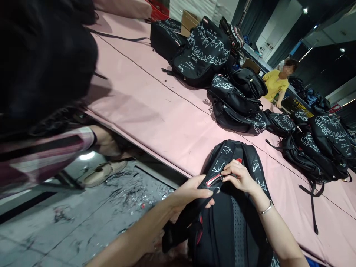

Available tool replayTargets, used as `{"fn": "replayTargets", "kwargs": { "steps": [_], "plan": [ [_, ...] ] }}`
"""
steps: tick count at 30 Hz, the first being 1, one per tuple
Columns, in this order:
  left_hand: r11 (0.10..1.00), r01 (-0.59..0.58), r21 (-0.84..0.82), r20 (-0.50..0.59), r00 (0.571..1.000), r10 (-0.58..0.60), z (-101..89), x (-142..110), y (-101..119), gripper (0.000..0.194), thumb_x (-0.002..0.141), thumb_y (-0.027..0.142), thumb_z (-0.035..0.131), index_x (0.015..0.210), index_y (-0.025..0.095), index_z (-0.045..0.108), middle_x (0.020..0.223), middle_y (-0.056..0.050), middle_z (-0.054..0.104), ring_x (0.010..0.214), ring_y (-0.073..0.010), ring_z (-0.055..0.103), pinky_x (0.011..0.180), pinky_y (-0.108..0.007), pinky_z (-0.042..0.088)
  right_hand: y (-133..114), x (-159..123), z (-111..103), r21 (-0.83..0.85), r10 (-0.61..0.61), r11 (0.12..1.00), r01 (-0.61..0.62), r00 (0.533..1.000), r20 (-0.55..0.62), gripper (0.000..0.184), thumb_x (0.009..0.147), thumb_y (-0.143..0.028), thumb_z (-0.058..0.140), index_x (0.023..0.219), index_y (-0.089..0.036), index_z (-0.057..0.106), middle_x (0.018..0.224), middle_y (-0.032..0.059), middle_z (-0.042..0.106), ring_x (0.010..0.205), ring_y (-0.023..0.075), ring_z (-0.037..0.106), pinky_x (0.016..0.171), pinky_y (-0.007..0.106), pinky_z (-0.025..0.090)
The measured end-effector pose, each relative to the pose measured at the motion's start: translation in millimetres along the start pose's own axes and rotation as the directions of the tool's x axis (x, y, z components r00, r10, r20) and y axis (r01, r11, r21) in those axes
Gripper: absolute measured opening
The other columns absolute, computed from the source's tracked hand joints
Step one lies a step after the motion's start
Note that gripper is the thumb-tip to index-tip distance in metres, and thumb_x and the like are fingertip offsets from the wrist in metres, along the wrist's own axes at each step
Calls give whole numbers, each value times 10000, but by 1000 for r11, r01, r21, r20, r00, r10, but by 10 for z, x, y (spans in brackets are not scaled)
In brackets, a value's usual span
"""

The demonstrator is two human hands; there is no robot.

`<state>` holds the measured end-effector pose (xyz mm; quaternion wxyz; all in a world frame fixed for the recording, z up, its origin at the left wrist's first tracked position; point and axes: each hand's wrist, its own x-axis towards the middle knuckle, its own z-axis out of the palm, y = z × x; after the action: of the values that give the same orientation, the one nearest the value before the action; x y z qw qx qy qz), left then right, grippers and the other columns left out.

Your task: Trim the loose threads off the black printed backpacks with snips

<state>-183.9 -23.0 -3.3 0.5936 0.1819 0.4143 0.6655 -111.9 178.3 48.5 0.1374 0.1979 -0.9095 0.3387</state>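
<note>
A smooth pink table (133, 100) stretches across; at its near edge, the left hand (191, 190) pinches one broad strap (220, 165) of a black fabric backpack (219, 230) lying there. One narrow red-and-white strip (213, 180) sits on that strap, its end pinched by the right hand (241, 177), followed by one long dimpled panel (238, 222) and one shiny rounded bracelet (266, 208).

The lower edge crops the handled backpack (239, 218), and floor scraps (125, 194) look indistinct.
</note>
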Motion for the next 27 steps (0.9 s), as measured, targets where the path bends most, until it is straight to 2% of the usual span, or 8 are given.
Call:
{"fn": "replayTargets", "kwargs": {
  "steps": [3,6,9,12,14,16,20,27],
  "plan": [
    [1000,11,19,38,999,-12,54,0,56,406,634,311,716,935,117,525,682,-77,650,623,-181,603,583,-267,488,-102,28,-4,-45,-26,999,27,1000,9,119,862,-284,568,892,-171,592,814,58,619,767,168,558,695,331,434],
    [1000,-16,17,20,1000,15,104,3,90,445,625,276,716,975,113,496,708,-77,657,648,-184,613,612,-285,491,-186,-1,13,-115,-30,993,27,999,-25,105,878,-270,545,896,-174,581,815,53,620,769,167,560,695,332,435],
    [996,-89,8,34,995,89,154,9,96,485,636,245,697,1046,113,474,749,-72,658,658,-169,605,623,-275,472,-262,-127,72,-170,22,984,-51,986,-166,50,869,-225,553,880,-181,576,802,39,620,762,165,571,699,333,440],
    [991,-133,-35,38,990,134,212,21,92,526,642,232,684,1099,105,456,774,-73,655,667,-161,593,644,-273,454,-373,-324,165,-171,134,961,-216,910,-393,70,850,-200,566,918,-191,578,818,40,612,791,178,575,708,340,459],
    [990,-132,-58,17,991,133,258,30,89,512,630,219,682,1077,98,464,766,-76,654,663,-162,587,646,-274,446,-474,-454,222,-177,187,935,-306,854,-486,113,843,-174,561,954,-193,573,838,44,609,815,181,573,707,335,470],
    [987,-149,-62,-6,989,149,309,37,88,459,627,214,681,1023,94,482,763,-81,653,664,-164,582,645,-274,440,-580,-550,261,-221,198,910,-352,835,-513,137,841,-152,554,972,-191,567,847,47,611,828,180,572,710,331,478],
    [972,-227,-54,-24,974,226,408,40,86,352,661,208,665,949,105,492,779,-77,648,702,-172,584,690,-298,450,-730,-614,275,-317,182,868,-383,838,-514,123,851,-156,535,966,-187,565,846,57,616,828,185,577,716,336,489],
    [961,-269,-58,-38,963,267,508,23,86,317,683,161,643,960,112,496,770,-46,633,689,-147,569,660,-259,440,-778,-622,250,-320,187,856,-407,820,-542,106,857,-170,524,955,-185,561,838,62,610,825,194,583,699,342,497]
  ]
}}
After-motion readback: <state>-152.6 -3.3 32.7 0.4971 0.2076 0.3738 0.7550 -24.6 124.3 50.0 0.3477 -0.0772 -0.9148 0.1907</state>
